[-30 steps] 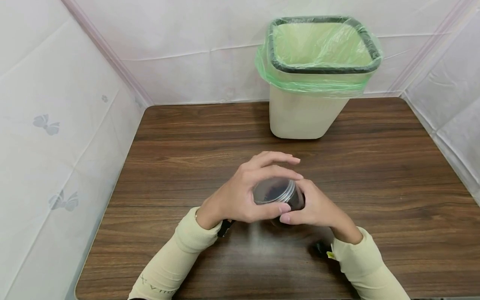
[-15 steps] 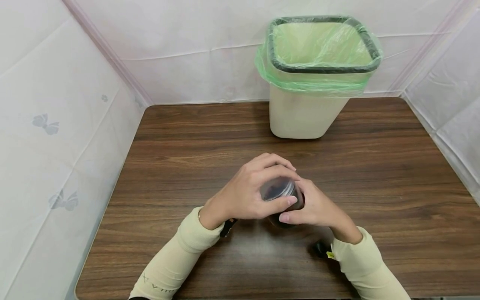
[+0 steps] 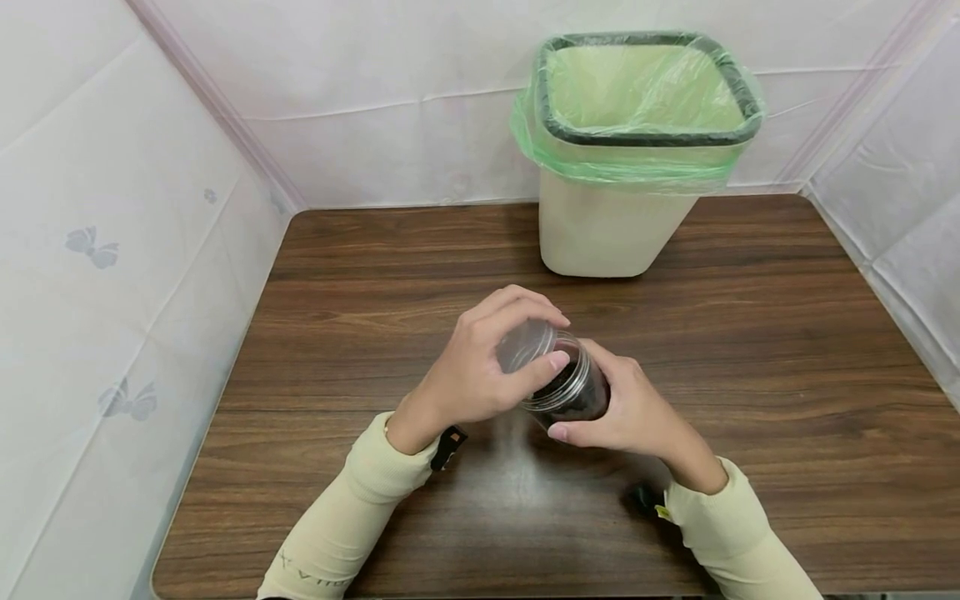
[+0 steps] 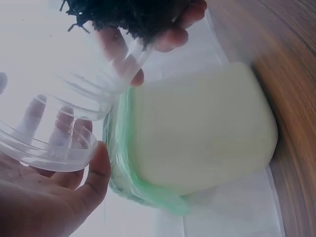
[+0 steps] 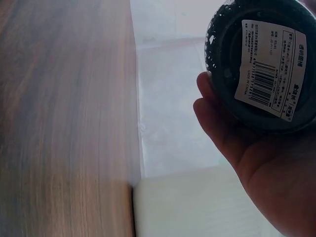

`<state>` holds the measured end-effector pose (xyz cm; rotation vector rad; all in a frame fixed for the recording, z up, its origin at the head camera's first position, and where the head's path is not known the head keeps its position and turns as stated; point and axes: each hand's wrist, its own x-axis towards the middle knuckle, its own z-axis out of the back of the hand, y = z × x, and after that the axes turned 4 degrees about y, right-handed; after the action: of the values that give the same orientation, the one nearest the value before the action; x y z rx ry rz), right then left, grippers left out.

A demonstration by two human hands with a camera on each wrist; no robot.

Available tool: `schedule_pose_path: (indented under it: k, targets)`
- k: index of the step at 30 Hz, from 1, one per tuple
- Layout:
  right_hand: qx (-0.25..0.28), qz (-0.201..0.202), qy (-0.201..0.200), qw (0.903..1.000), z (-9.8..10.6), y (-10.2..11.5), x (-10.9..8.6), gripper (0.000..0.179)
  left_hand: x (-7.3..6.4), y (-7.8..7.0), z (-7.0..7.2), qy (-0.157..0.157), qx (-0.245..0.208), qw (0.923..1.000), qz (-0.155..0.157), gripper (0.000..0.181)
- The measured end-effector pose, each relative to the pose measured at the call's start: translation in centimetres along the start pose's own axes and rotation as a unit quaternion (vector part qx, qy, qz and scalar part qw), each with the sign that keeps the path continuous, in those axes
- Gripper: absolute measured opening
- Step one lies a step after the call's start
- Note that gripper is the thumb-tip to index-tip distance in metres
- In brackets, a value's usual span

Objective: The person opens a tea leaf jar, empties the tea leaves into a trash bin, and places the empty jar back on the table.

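My right hand (image 3: 637, 410) grips a clear jar (image 3: 587, 398) around its side, tilted toward the left above the table. Dark, twiggy shreds (image 4: 128, 17) fill its lower part in the left wrist view; they look like dried leaves, though I cannot tell exactly. Between the thumb and fingers of my left hand (image 3: 474, 367) is the clear round lid (image 3: 523, 344), apart from the threaded mouth and just left of it. A printed barcode label (image 5: 271, 69) is stuck to the jar's base in the right wrist view.
A cream trash bin (image 3: 600, 233) with a green plastic liner (image 3: 622, 172) stands at the table's back, right of centre. White sheeting (image 3: 390, 117) hangs behind and at both sides of the brown wooden table (image 3: 337, 300).
My left hand has turned the lid and drawn it off the jar toward the left, baring the mouth. The right hand keeps its hold; the jar now leans a little more.
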<state>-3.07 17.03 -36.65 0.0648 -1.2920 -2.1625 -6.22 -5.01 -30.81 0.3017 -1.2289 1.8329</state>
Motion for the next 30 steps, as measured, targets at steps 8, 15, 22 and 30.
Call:
schedule_pose_path:
  k: [8,15,22,30]
  targets:
    - [-0.008,0.007,-0.002,0.9999,0.02,-0.05,0.08,0.081,-0.04,0.15,0.25,0.005,-0.008,0.9999,-0.004,0.026]
    - [-0.005,0.009,0.001,1.0000,0.13,-0.23,0.09,0.081,-0.09,0.44,0.39,0.008,-0.008,0.9999,-0.006,0.028]
    - [-0.012,0.008,-0.004,0.9999,0.08,-0.29,0.03,0.081,-0.17,0.63,0.37,0.001,-0.006,1.0000,0.003,0.028]
    - [-0.015,0.003,-0.003,0.9999,0.16,-0.54,-0.10,0.084,-0.29,0.87,0.36,0.000,-0.003,0.9999,0.011,0.031]
